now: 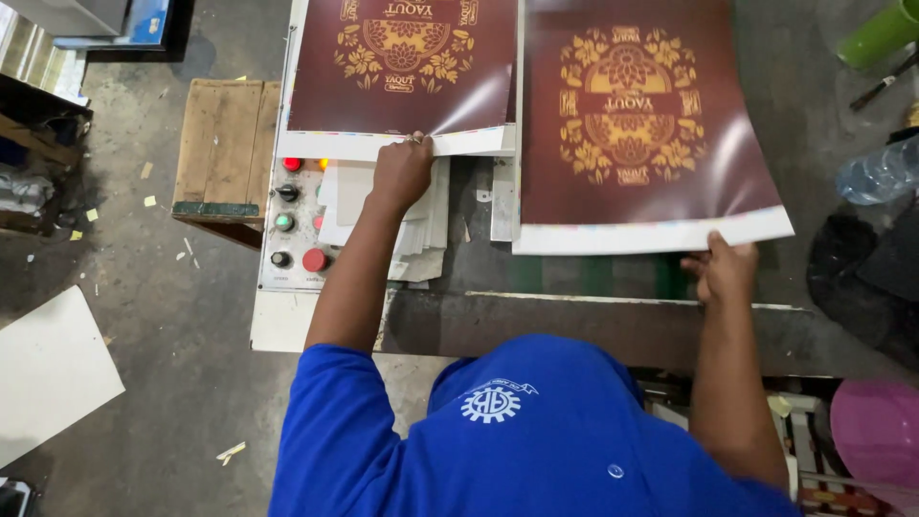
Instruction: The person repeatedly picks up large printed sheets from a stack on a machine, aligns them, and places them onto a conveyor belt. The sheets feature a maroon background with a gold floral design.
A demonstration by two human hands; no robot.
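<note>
Two large glossy maroon printed sheets with gold flower patterns lie on a machine table. My left hand [402,172] pinches the near white edge of the left sheet [402,67], over a stack of white papers [383,215]. My right hand [723,273] holds the near white edge of the right sheet [641,115], which curls upward at its front right corner. Both arms reach out from blue sleeves.
A control panel [292,225] with red, green and black buttons sits left of the paper stack. A wooden stool [225,148] stands on the concrete floor at left, a white board [48,369] lower left. A plastic bottle [876,172] and a pink object [876,426] are at right.
</note>
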